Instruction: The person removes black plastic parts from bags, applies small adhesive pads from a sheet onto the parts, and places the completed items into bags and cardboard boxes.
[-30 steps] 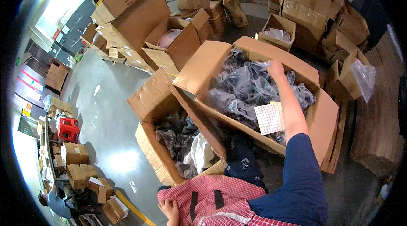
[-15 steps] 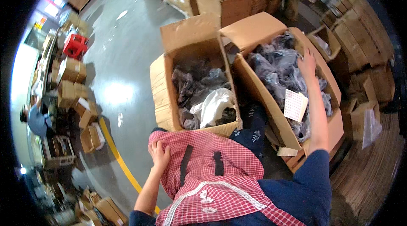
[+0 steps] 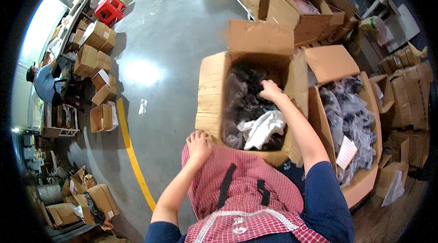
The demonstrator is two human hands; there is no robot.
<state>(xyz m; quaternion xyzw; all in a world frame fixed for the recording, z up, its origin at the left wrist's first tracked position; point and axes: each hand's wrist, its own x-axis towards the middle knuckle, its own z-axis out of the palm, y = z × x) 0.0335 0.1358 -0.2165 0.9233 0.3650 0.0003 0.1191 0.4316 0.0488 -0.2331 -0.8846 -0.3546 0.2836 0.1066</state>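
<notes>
The person wears a red apron [image 3: 248,170] with a fine white check over a dark navy shirt [image 3: 328,215]. The shirt is short-sleeved: the left sleeve [image 3: 160,232] and right sleeve [image 3: 319,177] are plain and loose, leaving both forearms bare. The left hand [image 3: 199,146] and right hand [image 3: 271,91] are bare too. Two black strips [image 3: 226,186] lie on the apron, the left one longer and straighter, the right one shorter and crooked. White trim [image 3: 279,213] arches across the cloth, framing small white motifs [image 3: 239,230]. Beyond the hem, dark cloth [image 3: 293,172] with pale specks shows over the legs.
</notes>
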